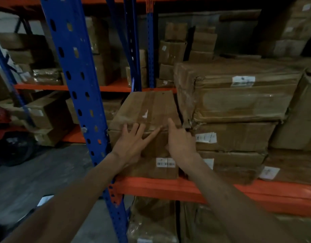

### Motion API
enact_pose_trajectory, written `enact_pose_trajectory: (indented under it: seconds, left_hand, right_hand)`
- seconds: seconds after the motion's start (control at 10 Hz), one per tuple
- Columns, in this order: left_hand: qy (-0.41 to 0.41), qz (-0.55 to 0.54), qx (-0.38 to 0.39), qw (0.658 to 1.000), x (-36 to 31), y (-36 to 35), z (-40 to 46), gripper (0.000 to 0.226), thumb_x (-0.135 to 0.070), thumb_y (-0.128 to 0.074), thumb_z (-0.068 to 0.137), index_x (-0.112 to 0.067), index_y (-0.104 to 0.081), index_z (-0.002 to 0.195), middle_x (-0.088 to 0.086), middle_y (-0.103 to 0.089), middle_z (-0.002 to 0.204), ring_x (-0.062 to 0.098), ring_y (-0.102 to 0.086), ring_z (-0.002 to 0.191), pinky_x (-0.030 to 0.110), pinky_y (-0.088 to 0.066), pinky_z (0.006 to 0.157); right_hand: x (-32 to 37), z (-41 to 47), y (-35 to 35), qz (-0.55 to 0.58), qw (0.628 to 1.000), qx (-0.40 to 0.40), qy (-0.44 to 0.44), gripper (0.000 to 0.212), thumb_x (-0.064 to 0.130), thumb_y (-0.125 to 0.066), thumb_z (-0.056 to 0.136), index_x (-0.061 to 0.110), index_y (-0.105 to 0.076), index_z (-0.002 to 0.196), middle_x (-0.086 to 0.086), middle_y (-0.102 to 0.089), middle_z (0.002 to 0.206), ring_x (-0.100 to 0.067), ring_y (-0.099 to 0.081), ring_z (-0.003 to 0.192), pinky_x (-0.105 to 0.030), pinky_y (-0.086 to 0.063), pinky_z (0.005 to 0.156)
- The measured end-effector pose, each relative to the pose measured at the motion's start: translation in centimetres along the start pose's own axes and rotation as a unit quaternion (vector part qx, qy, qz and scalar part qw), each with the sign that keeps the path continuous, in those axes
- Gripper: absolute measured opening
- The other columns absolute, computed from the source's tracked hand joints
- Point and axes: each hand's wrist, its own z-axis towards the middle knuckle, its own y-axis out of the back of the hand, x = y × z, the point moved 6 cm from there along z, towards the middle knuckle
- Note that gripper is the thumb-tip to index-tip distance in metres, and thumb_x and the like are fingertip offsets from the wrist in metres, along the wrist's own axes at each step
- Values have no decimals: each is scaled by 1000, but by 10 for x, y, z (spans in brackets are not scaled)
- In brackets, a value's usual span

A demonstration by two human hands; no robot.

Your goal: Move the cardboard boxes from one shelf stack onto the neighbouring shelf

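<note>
A taped cardboard box (147,109) stands at the left end of the orange shelf beam (168,188), beside the blue upright (75,81). My left hand (132,144) lies flat on the box's front face with its fingers spread toward the top edge. My right hand (181,141) rests against the box's front right corner, one finger pointing up over the edge. Neither hand has a grip on the box. To its right sits a stack of wide, crushed cardboard boxes (235,95), touching it.
Smaller cartons (174,50) stand at the back of the shelf. The neighbouring rack on the left holds more boxes (47,113) on orange shelves. Below the beam are wrapped boxes (151,220). Grey floor (37,172) lies left of the upright.
</note>
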Motion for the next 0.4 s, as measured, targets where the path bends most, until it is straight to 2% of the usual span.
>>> enact_pose_trajectory:
  seconds: [0.1,0.2,0.3,0.4]
  left_hand:
    - [-6,24,30,999,3,-4,1,136,-51,-73,71,-25,40,143,25,-35,138,37,-31,118,58,-33,97]
    - [-22,14,46,999,8,-5,6,136,-64,-70,72,-28,40,143,25,-30,141,39,-29,120,59,-31,99]
    - [-23,-5,20,1000,8,-1,7,137,-69,-72,67,-29,30,149,26,-33,141,39,-34,117,60,-31,98]
    - [2,-30,4,1000,6,-3,0,138,-57,-82,59,-31,12,156,30,-39,140,42,-41,112,61,-33,96]
  right_hand:
    - [0,2,5,-3,1000,3,-3,68,8,-60,94,29,-24,148,-14,-65,105,-35,-64,97,-41,-38,68]
    - [2,-4,10,11,1000,6,1,55,8,-57,96,27,-30,141,-13,-64,101,-36,-64,94,-42,-39,67]
    - [1,0,13,19,1000,11,-22,58,10,-57,96,29,-29,143,-14,-64,106,-36,-64,98,-42,-38,69]
    - [-5,-27,5,93,996,-8,-11,66,17,-61,94,36,-24,146,-16,-58,118,-37,-63,98,-39,-39,69]
